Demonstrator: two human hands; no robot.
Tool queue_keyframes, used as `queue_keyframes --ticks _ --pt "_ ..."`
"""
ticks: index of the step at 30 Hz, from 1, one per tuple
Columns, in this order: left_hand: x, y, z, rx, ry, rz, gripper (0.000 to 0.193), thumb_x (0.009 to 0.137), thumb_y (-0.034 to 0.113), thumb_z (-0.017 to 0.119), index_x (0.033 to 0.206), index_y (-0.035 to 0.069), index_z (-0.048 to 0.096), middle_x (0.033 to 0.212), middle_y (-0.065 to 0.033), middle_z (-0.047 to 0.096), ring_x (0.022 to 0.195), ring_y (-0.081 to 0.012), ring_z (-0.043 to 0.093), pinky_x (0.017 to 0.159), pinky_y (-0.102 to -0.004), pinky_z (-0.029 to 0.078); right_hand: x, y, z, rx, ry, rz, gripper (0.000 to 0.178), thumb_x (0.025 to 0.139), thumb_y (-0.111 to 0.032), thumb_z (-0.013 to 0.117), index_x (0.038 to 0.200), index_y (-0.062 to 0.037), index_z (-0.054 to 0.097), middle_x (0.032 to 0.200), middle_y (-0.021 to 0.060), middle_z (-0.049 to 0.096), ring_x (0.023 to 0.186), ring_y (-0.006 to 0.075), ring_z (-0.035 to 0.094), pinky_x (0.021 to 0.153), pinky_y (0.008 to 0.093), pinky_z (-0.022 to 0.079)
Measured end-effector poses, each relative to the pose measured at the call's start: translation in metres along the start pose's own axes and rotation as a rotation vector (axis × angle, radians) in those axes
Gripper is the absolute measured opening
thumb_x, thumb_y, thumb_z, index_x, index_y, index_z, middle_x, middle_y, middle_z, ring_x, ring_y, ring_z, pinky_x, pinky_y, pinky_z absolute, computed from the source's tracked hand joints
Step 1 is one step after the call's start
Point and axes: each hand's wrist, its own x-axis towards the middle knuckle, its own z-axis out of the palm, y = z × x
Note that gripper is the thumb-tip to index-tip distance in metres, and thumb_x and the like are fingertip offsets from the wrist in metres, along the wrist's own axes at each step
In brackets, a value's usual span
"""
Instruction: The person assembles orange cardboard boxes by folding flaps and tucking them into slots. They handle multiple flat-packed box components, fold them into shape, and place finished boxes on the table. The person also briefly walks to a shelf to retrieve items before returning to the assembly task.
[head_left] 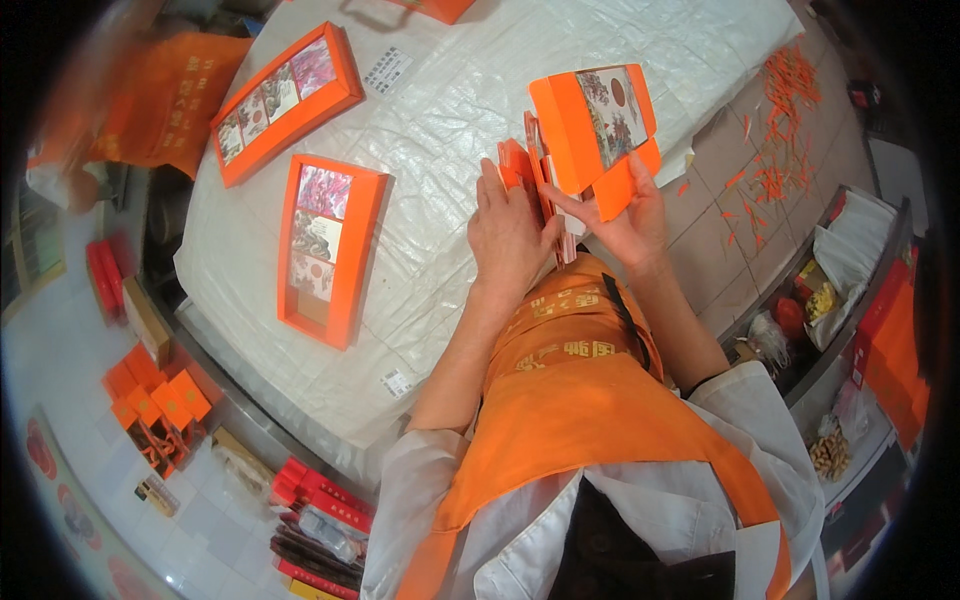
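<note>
My right hand [637, 222] grips a small orange carton [566, 130] by its loose lower flap, thumb and fingers pinched on it. One face of the carton carries a printed picture panel. Just left of it, my left hand [508, 240] is closed on a stack of flat orange and printed cartons [537, 165] at the sheet's near edge. The inner faces of the stack are hidden by my fingers. Two long orange trays, one nearer [360, 250] and one farther [235, 170], lie to the left, each with several picture cards in a row.
A white plastic sheet [440, 150] covers the table. Orange scraps [790, 90] lie scattered on tiles at the right. A bin with bags [845, 240] stands at the right. Orange packages [160, 405] and red boxes [320, 500] sit at lower left. An orange-clad person [165, 100] is at upper left.
</note>
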Motion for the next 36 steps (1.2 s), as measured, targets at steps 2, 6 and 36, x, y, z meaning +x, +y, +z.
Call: queue_keyframes --ticks 2,6,36 --pt "0.0 -0.005 0.001 0.023 0.02 0.068 0.041 0.069 0.024 0.072 0.091 -0.006 0.057 0.138 -0.029 0.032 0.125 -0.041 0.036 0.094 -0.0487 0.039 0.0 -0.002 -0.002 -0.022 0.013 -0.048 0.045 0.098 -0.032 0.031 0.138 -0.0092 0.031 0.142 0.0106 0.035 0.132 0.0304 0.031 0.106 0.0622 0.022" --pt "0.003 -0.013 -0.006 0.192 -0.024 0.368 0.034 0.068 0.021 0.071 0.09 -0.004 0.062 0.137 -0.0163 0.039 0.127 -0.033 0.035 0.098 -0.0522 0.032 -0.001 -0.009 -0.002 0.03 -0.045 -0.033 0.046 0.098 -0.031 0.033 0.138 -0.0089 0.03 0.143 0.0112 0.034 0.133 0.0312 0.03 0.105 0.0632 0.021" --pt "0.032 -0.014 -0.012 0.701 -0.655 0.638 0.05 0.073 0.054 0.059 0.105 0.015 0.063 0.111 -0.003 0.056 0.105 -0.0201 0.052 0.071 -0.0468 0.041 -0.002 -0.02 -0.023 -0.138 0.262 -0.378 0.04 0.095 -0.024 0.047 0.13 -0.0064 0.041 0.128 0.0065 0.049 0.117 0.0218 0.048 0.096 0.0408 0.041"
